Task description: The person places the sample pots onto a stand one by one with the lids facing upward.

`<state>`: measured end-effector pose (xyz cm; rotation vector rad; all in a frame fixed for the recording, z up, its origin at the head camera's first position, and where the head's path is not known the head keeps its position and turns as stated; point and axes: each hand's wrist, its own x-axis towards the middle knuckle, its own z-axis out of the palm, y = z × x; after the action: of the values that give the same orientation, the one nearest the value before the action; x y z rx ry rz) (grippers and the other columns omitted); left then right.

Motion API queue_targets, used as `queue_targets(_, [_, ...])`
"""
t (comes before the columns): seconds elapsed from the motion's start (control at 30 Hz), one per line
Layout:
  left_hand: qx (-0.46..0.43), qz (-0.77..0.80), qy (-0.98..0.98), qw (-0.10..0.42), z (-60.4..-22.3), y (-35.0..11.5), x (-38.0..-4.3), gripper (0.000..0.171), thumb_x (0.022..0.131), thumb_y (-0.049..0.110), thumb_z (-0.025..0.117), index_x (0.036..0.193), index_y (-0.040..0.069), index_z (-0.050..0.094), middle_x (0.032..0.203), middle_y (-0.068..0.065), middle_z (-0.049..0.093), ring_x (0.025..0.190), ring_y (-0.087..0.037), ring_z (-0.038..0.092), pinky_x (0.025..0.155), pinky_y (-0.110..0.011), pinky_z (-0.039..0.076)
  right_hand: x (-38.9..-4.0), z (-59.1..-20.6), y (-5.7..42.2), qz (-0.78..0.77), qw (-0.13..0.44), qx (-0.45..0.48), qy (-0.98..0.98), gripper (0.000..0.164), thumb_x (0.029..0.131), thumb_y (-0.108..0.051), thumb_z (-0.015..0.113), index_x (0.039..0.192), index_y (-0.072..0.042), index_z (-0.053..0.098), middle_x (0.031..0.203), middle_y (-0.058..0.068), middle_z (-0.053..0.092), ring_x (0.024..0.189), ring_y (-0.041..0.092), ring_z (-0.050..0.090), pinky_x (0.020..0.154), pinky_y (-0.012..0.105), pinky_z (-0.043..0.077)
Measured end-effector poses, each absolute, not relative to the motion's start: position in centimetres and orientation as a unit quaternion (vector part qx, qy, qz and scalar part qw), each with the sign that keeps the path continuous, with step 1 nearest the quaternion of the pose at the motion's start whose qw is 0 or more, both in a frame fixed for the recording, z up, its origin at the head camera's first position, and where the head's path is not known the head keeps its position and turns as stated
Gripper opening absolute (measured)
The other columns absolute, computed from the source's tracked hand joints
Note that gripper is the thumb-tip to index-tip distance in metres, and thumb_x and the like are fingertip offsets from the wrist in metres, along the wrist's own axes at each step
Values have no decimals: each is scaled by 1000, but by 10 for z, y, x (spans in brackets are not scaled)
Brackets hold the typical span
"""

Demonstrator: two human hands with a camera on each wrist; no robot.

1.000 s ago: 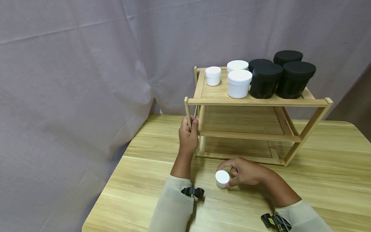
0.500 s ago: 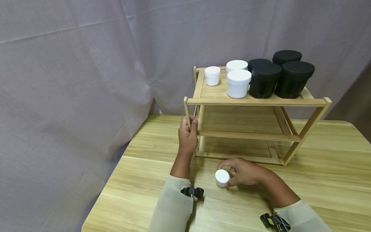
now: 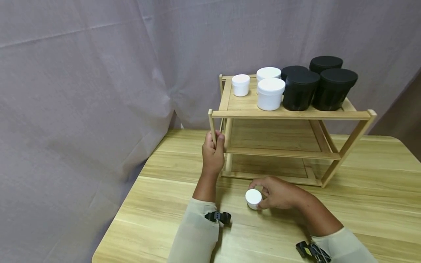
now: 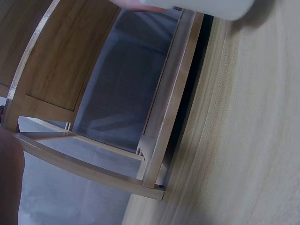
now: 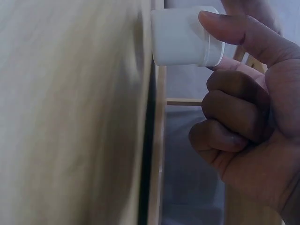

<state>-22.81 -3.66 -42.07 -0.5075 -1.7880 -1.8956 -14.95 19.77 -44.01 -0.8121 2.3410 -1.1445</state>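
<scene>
My left hand (image 3: 213, 155) grips the left front post of a wooden three-tier rack (image 3: 291, 115). In the left wrist view, only a sliver of that hand (image 4: 9, 164) shows beside the rack frame. My right hand (image 3: 279, 193) pinches a small white lidded jar (image 3: 253, 198) in front of the rack. The right wrist view shows the thumb and index finger around the rim of the jar's lid (image 5: 214, 49), the other fingers curled below. The jar is upright at the table surface; whether its base touches the wood I cannot tell.
On the rack's top shelf stand a small white jar (image 3: 241, 86), two larger white jars (image 3: 270, 95) and several black lidded tubs (image 3: 300, 91). The rack stands on a wooden table (image 3: 158, 204). A grey cloth (image 3: 98, 91) hangs behind and at the left.
The right hand and the small jar have shifted slightly away from me, toward the rack. The left hand keeps its grip on the post.
</scene>
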Motion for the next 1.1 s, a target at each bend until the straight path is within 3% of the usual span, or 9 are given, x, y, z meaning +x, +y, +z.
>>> queue_targets(0.17, [-185,-692,-654,243,-421,-38,-228,15,114,6,53,115,-9,54,72,6,45,58,-3,39,51,-19,32,-145,-430,194,-380,184,-288,860,38,83,-16,94,116,-12,73,83,-5,65,65,5,54,58,22,46])
queue_targets(0.27, [-185,-690,-656,244,-420,-38,-228,15,113,6,53,115,-9,54,72,6,44,59,-3,38,52,-19,32,-141,-423,191,-372,176,-284,866,38,84,-21,95,115,-13,73,83,-5,66,64,5,54,58,22,46])
queue_targets(0.57, [-176,-692,-657,242,-421,-38,-227,15,113,6,54,115,-9,54,72,7,43,60,-4,38,54,-19,33,-133,-411,189,-349,141,-280,883,41,83,-22,94,116,-15,72,63,-11,54,54,2,46,52,21,38])
queue_targets(0.9, [-182,-689,-659,239,-420,-37,-228,15,113,6,53,116,-9,54,73,7,44,59,-4,37,52,-19,32,-128,-404,188,-343,110,-287,887,37,84,-23,92,115,-16,71,67,-11,61,57,2,50,52,22,40])
queue_targets(1.1, [-177,-689,-661,238,-419,-36,-227,15,113,6,54,116,-8,55,73,6,44,59,-4,37,53,-19,33,-125,-401,187,-345,103,-287,888,39,86,-25,90,117,-14,70,62,-13,56,52,0,43,48,21,35])
